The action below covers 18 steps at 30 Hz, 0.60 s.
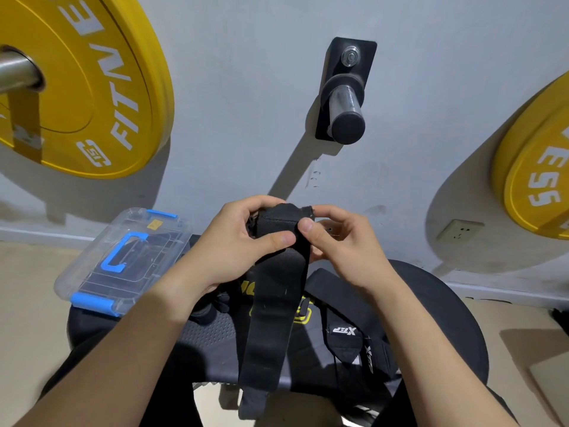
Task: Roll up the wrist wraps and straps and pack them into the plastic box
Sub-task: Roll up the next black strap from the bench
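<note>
A long black wrist wrap (272, 306) hangs down from both hands in the middle of the head view. Its top end is rolled over, and my left hand (237, 241) grips that roll with the thumb across its front. My right hand (335, 238) pinches the roll's right edge between thumb and fingers. Its loose tail reaches down past the bench's near edge. More black wraps and straps (348, 331), one with white lettering, lie on the bench to the right. The clear plastic box (92, 272) with blue latches and a blue handle sits shut at the bench's left end.
The black padded bench (209, 337) stands against a grey wall. Yellow weight plates (92, 87) hang on the wall at upper left, with another plate (535, 180) at right. A black wall peg (346, 109) sticks out above my hands. A wall socket (460, 233) is low right.
</note>
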### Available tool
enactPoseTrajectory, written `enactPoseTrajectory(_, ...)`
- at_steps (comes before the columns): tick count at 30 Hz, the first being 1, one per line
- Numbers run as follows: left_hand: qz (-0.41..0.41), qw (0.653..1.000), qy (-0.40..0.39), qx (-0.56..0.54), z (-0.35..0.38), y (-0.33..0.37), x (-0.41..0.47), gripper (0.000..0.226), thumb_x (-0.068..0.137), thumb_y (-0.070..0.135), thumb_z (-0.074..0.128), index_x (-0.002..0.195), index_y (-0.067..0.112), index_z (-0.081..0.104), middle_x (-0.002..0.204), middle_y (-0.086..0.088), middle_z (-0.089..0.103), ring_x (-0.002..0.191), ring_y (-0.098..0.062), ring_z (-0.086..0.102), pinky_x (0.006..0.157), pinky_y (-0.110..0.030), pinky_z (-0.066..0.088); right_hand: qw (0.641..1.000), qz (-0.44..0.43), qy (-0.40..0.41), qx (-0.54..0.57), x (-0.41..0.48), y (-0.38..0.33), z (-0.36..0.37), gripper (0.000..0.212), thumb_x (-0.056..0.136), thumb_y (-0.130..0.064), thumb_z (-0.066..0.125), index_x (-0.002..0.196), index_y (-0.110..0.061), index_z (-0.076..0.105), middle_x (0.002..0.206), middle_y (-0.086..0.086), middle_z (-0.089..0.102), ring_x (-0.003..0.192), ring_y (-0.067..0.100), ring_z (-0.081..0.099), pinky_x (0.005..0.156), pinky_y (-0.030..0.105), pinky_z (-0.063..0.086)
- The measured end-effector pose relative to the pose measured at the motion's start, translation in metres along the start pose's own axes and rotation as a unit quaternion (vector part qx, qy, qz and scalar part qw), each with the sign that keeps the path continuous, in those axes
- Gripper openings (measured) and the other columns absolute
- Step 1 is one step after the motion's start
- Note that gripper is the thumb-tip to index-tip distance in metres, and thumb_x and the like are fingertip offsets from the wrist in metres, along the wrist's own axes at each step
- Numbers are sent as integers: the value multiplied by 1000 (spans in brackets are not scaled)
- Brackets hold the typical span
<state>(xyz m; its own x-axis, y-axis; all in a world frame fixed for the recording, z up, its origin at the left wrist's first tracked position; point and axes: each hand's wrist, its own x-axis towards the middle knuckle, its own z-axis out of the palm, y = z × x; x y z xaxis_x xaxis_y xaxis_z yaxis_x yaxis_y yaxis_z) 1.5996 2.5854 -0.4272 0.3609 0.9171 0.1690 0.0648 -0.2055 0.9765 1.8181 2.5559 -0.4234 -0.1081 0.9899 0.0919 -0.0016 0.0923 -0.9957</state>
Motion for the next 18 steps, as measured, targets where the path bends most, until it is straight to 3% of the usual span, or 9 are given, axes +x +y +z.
enactPoseTrajectory(2, -10, 1000, -10, -3, 1, 0, 0, 38, 86, 40, 87, 121, 33, 75, 115, -2, 80, 109, -22, 78, 94, -36, 63, 999, -24, 17, -24, 0, 1, 0, 21, 96, -20, 78, 114, -11, 77, 83, 13, 74, 71, 17, 68, 69, 31, 57)
enactPoseTrajectory(4, -37, 999, -19, -14, 4, 3, 0, 36, 92, 52, 78, 121, 30, 75, 113, -3, 80, 108, -23, 77, 92, -38, 62, 998, -39, 24, -39, 0, 2, 0, 22, 94, -11, 81, 116, -9, 78, 96, 13, 80, 80, 18, 69, 75, 36, 59)
enactPoseTrajectory(6, -50, 999, -10, 0, 6, 5, 0, 37, 94, 59, 72, 118, 31, 76, 107, 2, 80, 100, -15, 77, 83, -30, 60, 998, -35, 29, -52, -1, 2, -1, 26, 91, -9, 84, 117, -11, 79, 108, 8, 81, 84, 20, 70, 80, 44, 61)
enactPoseTrajectory(9, -44, 999, 0, 0, 5, 3, 0, 29, 93, 46, 76, 120, 33, 77, 112, 0, 81, 108, -17, 77, 94, -35, 61, 998, -18, 2, -56, 0, 2, -4, 32, 88, -18, 89, 118, -22, 79, 116, 2, 78, 85, 26, 66, 89, 50, 60)
enactPoseTrajectory(11, -42, 999, 2, -23, 5, 3, -1, 34, 90, 39, 81, 122, 30, 77, 115, -3, 81, 112, -22, 77, 99, -39, 60, 1000, -5, -10, -26, 0, 0, -3, 35, 86, -34, 86, 119, -24, 77, 111, 3, 72, 88, 21, 67, 86, 44, 59)
enactPoseTrajectory(13, -38, 998, 5, -39, 6, 4, -1, 36, 87, 33, 83, 122, 27, 76, 113, -6, 81, 108, -24, 78, 94, -37, 62, 999, 30, -11, 16, 0, 0, 1, 39, 89, -44, 78, 119, -20, 71, 97, 5, 66, 81, 16, 66, 77, 39, 58)
enactPoseTrajectory(15, -34, 998, 9, -46, 8, 4, 1, 37, 85, 32, 85, 121, 27, 76, 110, -6, 81, 104, -24, 79, 89, -36, 63, 998, 48, -26, 22, 0, 0, 6, 34, 97, -43, 70, 117, -15, 67, 86, 4, 65, 73, 16, 64, 73, 36, 56)
enactPoseTrajectory(18, -36, 999, 29, -28, 13, 0, 4, 40, 78, 44, 85, 116, 36, 74, 108, -2, 80, 103, -23, 78, 94, -44, 62, 1000, 21, -8, 9, 0, 3, 7, 28, 99, -33, 68, 113, -9, 71, 83, 10, 65, 76, 20, 63, 72, 36, 53)
